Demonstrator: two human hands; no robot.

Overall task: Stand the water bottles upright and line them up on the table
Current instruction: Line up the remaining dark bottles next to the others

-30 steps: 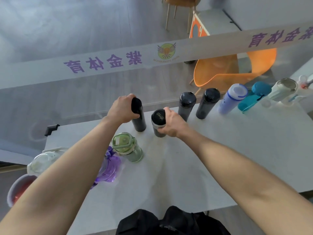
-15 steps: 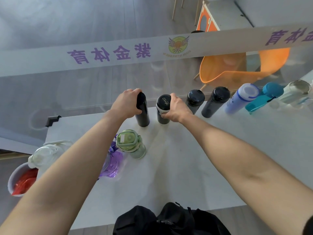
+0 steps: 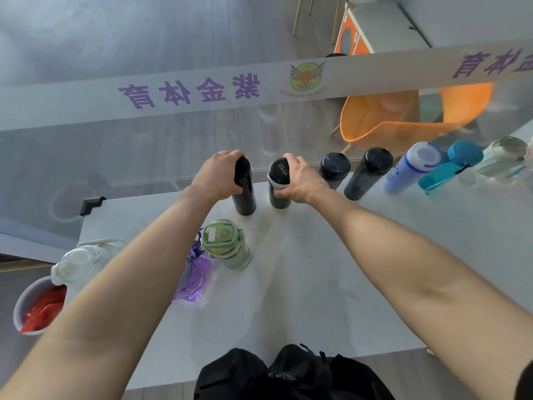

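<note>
Grey table (image 3: 331, 284) | left hand (image 3: 215, 176) clamps slim flask (image 3: 245, 192), upright, left of mug | right hand (image 3: 300, 180) clamps mug (image 3: 279, 186), upright, left end of row | green bottle (image 3: 227, 246) nearer left hand

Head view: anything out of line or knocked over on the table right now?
Yes. The purple bottle lies on its side near the left edge, partly hidden by the left forearm. The green bottle stands upright but well short of the far row.

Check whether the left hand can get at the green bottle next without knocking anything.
Probably yes. The left hand grips the slim black bottle, and the green bottle stands upright just nearer, beside that forearm. Its top is uncovered; only the purple bottle crowds its left side.
</note>
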